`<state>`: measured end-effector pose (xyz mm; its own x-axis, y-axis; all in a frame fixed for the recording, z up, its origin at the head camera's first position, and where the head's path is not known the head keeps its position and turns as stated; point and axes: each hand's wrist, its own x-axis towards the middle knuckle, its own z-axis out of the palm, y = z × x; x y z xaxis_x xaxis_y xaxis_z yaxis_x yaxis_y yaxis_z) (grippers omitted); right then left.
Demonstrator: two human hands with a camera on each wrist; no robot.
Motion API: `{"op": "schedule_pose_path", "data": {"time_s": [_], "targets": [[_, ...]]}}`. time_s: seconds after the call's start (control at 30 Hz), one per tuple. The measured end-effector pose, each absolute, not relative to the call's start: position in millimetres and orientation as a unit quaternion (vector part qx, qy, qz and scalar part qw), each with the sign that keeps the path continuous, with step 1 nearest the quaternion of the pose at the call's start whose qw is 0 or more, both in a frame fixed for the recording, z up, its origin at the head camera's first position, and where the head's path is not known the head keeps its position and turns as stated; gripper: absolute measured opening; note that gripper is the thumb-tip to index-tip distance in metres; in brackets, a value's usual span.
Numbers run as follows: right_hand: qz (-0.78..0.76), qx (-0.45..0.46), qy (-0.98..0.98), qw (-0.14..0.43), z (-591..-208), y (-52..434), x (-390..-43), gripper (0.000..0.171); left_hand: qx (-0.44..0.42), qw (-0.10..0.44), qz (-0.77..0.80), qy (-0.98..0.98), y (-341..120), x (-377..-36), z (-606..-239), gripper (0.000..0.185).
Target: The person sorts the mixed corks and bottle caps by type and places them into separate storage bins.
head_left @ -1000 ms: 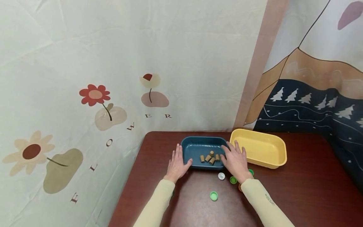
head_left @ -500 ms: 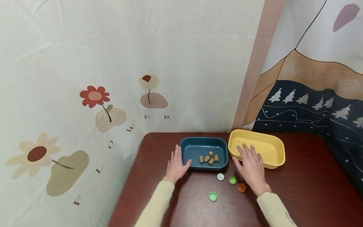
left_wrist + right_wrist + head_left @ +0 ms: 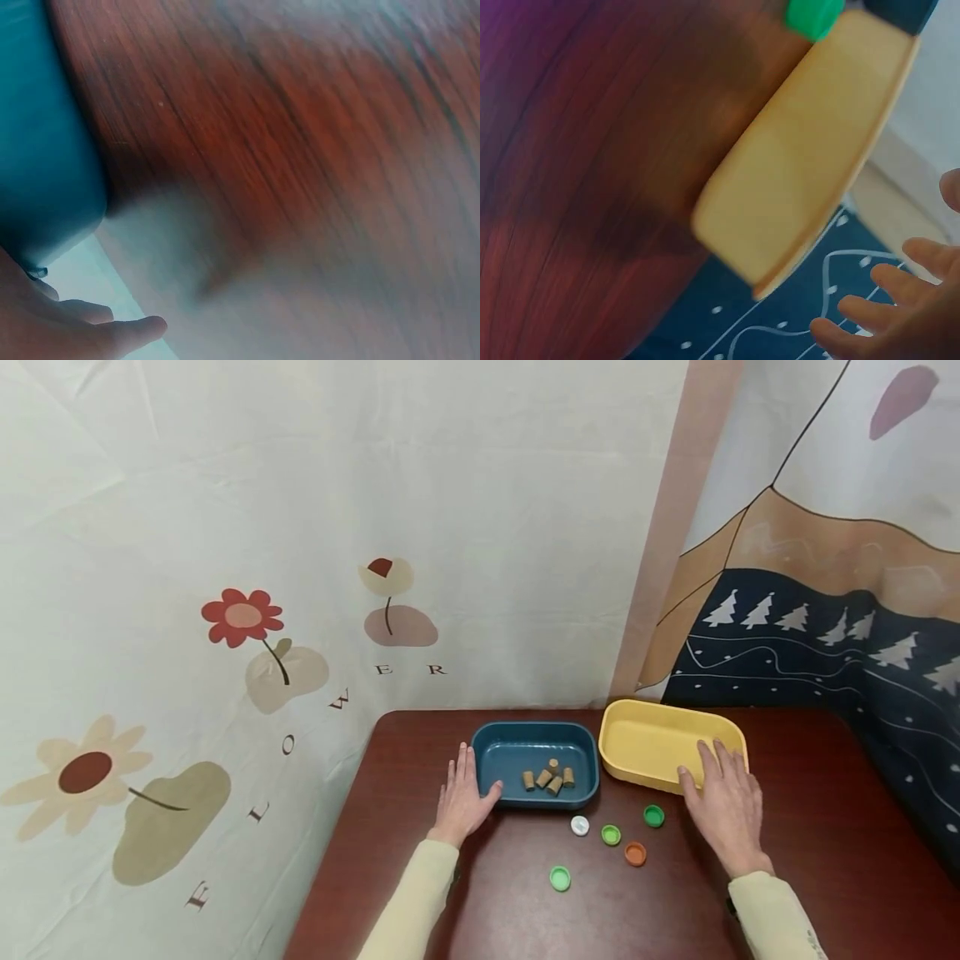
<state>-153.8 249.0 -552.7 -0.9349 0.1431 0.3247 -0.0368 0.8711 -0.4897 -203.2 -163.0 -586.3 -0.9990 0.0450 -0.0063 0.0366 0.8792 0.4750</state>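
Note:
My left hand (image 3: 462, 802) rests at the left end of the blue tray (image 3: 534, 730), fingers straight along its outer side and thumb at the near rim. Several corks (image 3: 553, 786) lie in that tray, towards its near right. My right hand (image 3: 726, 806) is spread at the near right corner of the yellow tray (image 3: 630, 768), and its fingertips overlap the rim in the head view. In the right wrist view the fingers (image 3: 866, 311) are apart and grip nothing. The yellow tray holds nothing.
In front of the trays lie several caps: a white cap (image 3: 580, 826), a lime green cap (image 3: 611, 835), a dark green cap (image 3: 654, 816), an orange-brown cap (image 3: 635, 853) and a mint green cap (image 3: 560, 878). A printed cloth (image 3: 525, 568) hangs behind the dark wooden table (image 3: 810, 827).
My right hand has moved right, from the blue tray's right end to the yellow tray's right corner, uncovering the dark green and orange-brown caps. My left hand has stayed at the blue tray.

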Motion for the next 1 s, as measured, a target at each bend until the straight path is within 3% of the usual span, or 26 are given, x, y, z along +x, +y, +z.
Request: {"op": "schedule_pose_path", "data": {"time_s": [0.27,0.43,1.0], "targets": [[0.248,-0.106,-0.96,0.078,-561,290,-170,0.081,0.018,0.005,0.258,0.966,-162,-204,-588,0.095],[0.25,-0.142,-0.957,0.036,-566,302,-181,0.085,0.013,0.007,0.26,0.965,-162,-203,-589,0.095],[0.275,-0.122,-0.954,-0.008,-576,307,-185,0.09,0.008,-0.008,0.253,0.967,-166,-204,-594,0.094]]}}
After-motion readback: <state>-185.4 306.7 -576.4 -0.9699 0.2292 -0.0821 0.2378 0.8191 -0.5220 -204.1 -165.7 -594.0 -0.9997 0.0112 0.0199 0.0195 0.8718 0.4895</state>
